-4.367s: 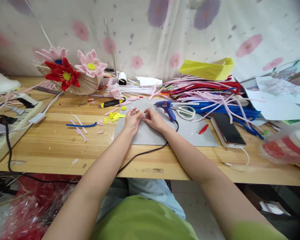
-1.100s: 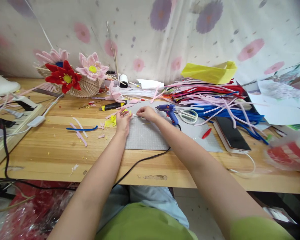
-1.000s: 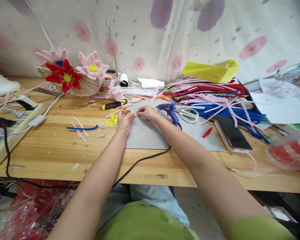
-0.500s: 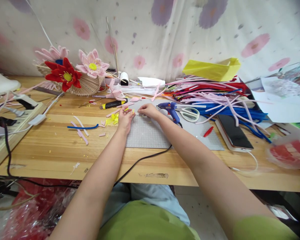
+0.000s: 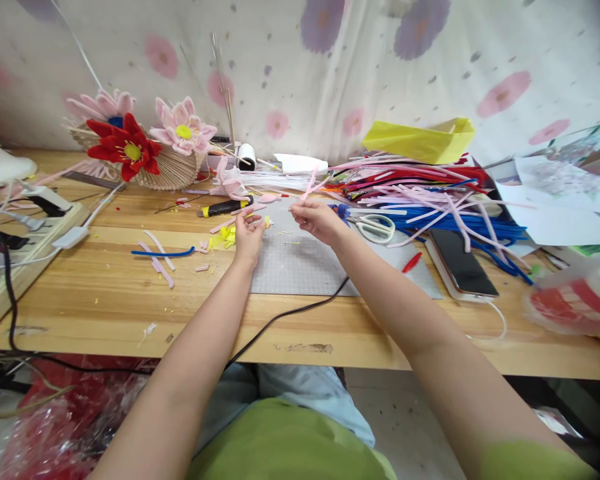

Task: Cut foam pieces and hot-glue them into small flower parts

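My left hand (image 5: 250, 239) is at the left edge of a grey cutting mat (image 5: 300, 273), its fingers curled and closed on a small yellow piece (image 5: 267, 222). Beside it lies a heap of yellow scraps (image 5: 226, 236). My right hand (image 5: 317, 221) hovers over the mat with thumb and fingers pinched; what they hold, if anything, is too small to make out. Thin short bits (image 5: 291, 243) rest on the mat between the hands. Behind my right hand a blue glue gun (image 5: 341, 211) is mostly hidden. Scissors (image 5: 375, 228) with pale handles lie just right of it.
A yellow-and-black cutter (image 5: 225, 207) lies behind my left hand. Pink and red fuzzy flowers (image 5: 130, 150) stand back left. Bundles of coloured pipe cleaners (image 5: 410, 193) fill the back right, near a phone (image 5: 463, 263). A black cord (image 5: 290, 313) crosses the front; a power strip (image 5: 40, 247) sits left.
My right hand has moved right, away from my left hand and the small bits on the mat, and now covers most of the glue gun. My left hand stays nearly in place.
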A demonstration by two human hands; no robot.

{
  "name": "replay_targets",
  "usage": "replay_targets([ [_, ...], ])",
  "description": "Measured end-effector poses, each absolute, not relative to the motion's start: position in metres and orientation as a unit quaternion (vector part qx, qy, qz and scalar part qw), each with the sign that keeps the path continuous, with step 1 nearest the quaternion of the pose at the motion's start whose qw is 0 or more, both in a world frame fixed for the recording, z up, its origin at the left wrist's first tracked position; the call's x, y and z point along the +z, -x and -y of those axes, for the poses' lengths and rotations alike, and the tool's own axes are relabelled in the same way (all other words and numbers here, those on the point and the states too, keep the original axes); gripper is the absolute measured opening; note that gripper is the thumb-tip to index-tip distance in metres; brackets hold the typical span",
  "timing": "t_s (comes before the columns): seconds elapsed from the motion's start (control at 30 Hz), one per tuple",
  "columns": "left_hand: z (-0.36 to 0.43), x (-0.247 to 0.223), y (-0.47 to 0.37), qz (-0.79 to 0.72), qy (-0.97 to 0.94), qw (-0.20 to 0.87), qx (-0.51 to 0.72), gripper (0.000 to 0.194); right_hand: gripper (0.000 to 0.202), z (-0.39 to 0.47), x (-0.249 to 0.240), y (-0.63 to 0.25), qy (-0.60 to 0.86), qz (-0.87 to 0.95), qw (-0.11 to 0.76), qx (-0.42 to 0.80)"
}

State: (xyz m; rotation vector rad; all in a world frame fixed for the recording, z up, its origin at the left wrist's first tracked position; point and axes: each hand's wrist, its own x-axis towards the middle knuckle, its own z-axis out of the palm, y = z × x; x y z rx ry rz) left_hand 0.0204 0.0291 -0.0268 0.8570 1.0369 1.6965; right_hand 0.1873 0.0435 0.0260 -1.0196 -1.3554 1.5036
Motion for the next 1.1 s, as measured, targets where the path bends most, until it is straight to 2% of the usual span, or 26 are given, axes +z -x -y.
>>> replay_targets([
  [0.17, -0.024, -0.021, -0.015, -0.439, -0.425, 0.403, 0.682, 0.041, 0.035, -0.027, -0.002, -0.19, 0.469, 0.543, 0.409, 0.564],
  [0.3, -0.025, -0.015, -0.006, -0.473, -0.468, 0.365, 0.651, 0.041, 0.034, -0.015, -0.006, -0.189, 0.483, 0.564, 0.414, 0.527],
  [0.47, -0.016, -0.018, 0.005, -0.485, -0.653, 0.309, 0.493, 0.051, 0.027, -0.008, -0.006, -0.181, 0.505, 0.569, 0.437, 0.481],
  [0.63, -0.001, -0.015, 0.012, -0.506, -0.788, 0.16, 0.31, 0.061, 0.019, -0.008, -0.012, -0.177, 0.505, 0.581, 0.455, 0.448],
  [0.73, 0.001, -0.014, 0.013, -0.515, -0.807, 0.091, 0.275, 0.065, 0.017, -0.009, -0.015, -0.177, 0.503, 0.598, 0.459, 0.422],
  [0.83, -0.002, -0.018, 0.014, -0.509, -0.794, 0.109, 0.313, 0.069, 0.016, -0.009, -0.018, -0.176, 0.507, 0.613, 0.452, 0.403],
  [0.97, -0.007, -0.029, 0.016, -0.506, -0.736, 0.226, 0.39, 0.074, 0.015, -0.01, -0.022, -0.176, 0.516, 0.63, 0.44, 0.379],
  [1.1, -0.007, -0.03, 0.016, -0.506, -0.741, 0.243, 0.369, 0.079, 0.014, -0.01, -0.024, -0.175, 0.519, 0.642, 0.432, 0.362],
])
